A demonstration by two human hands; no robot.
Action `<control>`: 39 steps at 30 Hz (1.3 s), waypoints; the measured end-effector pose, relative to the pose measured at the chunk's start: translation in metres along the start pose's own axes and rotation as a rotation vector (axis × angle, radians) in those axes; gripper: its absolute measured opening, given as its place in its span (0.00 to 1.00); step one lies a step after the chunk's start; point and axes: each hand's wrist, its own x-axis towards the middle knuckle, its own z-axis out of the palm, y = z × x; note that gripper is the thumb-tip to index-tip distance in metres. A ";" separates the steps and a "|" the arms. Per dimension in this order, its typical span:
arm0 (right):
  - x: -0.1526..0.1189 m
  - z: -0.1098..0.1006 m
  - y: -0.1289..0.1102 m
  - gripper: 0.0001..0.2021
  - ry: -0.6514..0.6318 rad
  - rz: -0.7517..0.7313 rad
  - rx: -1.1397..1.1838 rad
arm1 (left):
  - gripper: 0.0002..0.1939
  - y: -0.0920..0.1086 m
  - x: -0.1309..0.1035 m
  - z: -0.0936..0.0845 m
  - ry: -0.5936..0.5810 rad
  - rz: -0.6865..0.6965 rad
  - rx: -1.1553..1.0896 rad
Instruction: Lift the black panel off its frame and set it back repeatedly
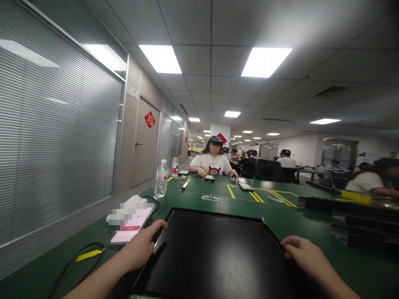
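Observation:
A large flat black display panel (pixel 218 253) lies in front of me, its glossy face up and reflecting a ceiling light. My left hand (pixel 143 245) closes on the panel's left edge, with the fingers partly hidden by the frame. On the opposite edge my right hand (pixel 297 249) grips near the far right corner, its fingers curled round the rim. A small pale tab (pixel 263 221) sticks up at that corner. Just left of my left hand is a phone (pixel 132 226) with a lit pinkish screen.
The green table (pixel 183 203) carries a water bottle (pixel 161 179), a white cloth-like bundle (pixel 134 203) and a black cable (pixel 67 261) with a yellow tag. Dark panels (pixel 352 216) are stacked at the right. A person (pixel 213 162) works across the table.

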 end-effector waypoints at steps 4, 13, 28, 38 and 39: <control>0.000 0.000 0.000 0.13 0.005 0.002 -0.010 | 0.24 0.004 0.002 0.003 -0.041 -0.085 -0.343; 0.004 0.000 0.005 0.14 0.005 0.030 0.006 | 0.21 0.001 0.010 0.001 0.140 -0.216 -0.629; 0.002 0.002 0.008 0.14 0.003 0.030 0.036 | 0.31 -0.001 0.015 0.007 0.105 -0.451 -0.915; 0.001 0.002 0.006 0.14 -0.008 0.034 0.046 | 0.42 0.013 0.007 0.003 0.053 -0.446 -0.936; 0.002 0.002 0.007 0.14 -0.009 0.033 0.043 | 0.41 0.013 0.006 0.003 0.038 -0.442 -0.942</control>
